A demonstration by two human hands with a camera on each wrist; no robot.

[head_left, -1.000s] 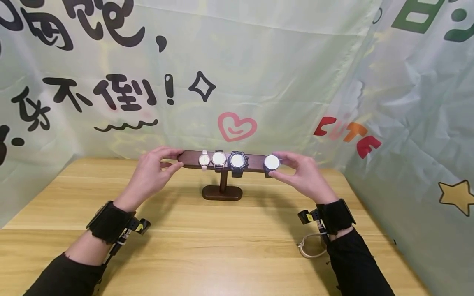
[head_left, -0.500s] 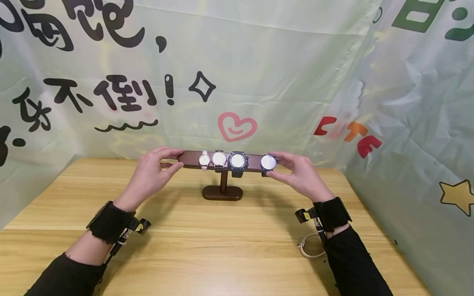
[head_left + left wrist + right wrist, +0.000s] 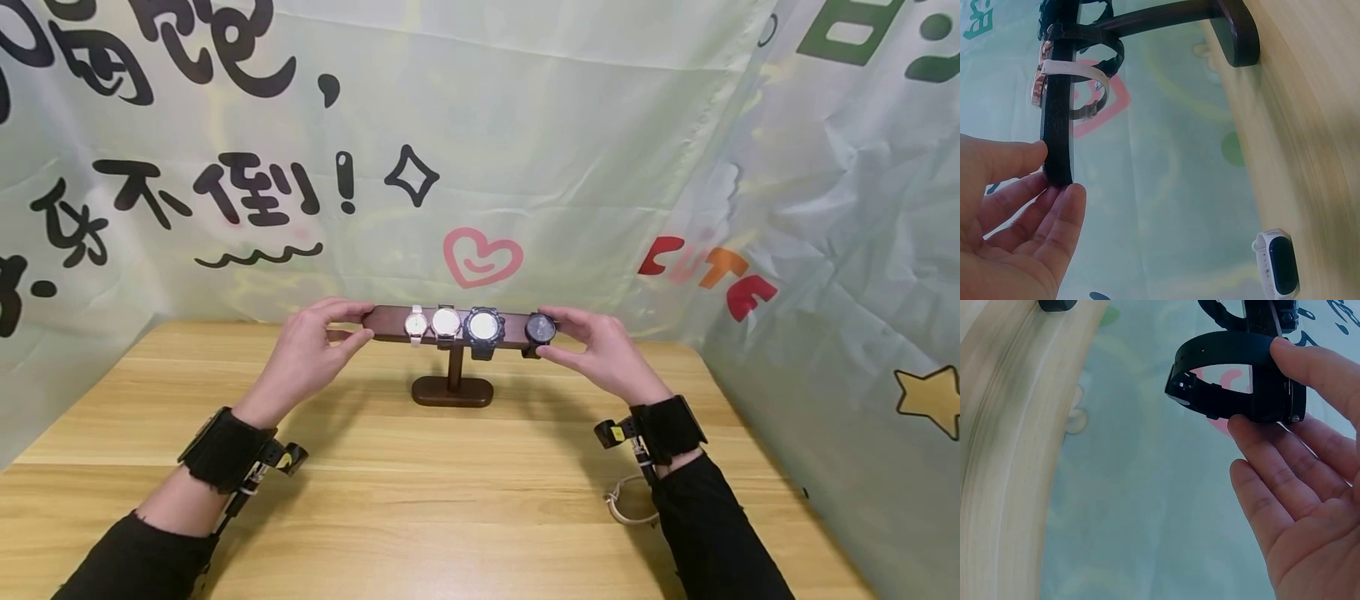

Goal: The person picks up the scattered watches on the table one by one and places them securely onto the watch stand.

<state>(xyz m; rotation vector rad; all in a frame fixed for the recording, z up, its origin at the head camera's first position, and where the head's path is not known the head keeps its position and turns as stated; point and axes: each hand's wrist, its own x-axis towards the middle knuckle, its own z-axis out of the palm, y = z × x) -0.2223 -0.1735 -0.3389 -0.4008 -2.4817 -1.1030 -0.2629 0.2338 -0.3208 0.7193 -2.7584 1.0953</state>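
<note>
A dark brown T-shaped watch stand (image 3: 452, 392) stands toward the back of the table. On its crossbar hang a small white-strapped watch (image 3: 416, 325), a round-dial watch (image 3: 446, 322) with a dark strap and a chunky dark watch (image 3: 483, 327). My left hand (image 3: 318, 346) pinches the bar's left end between thumb and fingers. At the right end, a black watch (image 3: 540, 328) encircles the bar, and my right hand (image 3: 603, 354) holds it between thumb and fingers. The right wrist view shows its buckled black strap (image 3: 1210, 350) looping behind the bar.
A white-strapped fitness band (image 3: 1280, 265) lies on the wooden table (image 3: 450, 517) in the left wrist view. By the right forearm is a thin beige loop (image 3: 626, 518). Printed cloth (image 3: 585, 150) hangs close behind the stand and along the right side.
My right hand has slid the black watch a little to the left along the bar, and its dial now looks dark instead of glaring. My left hand keeps its place on the bar's end.
</note>
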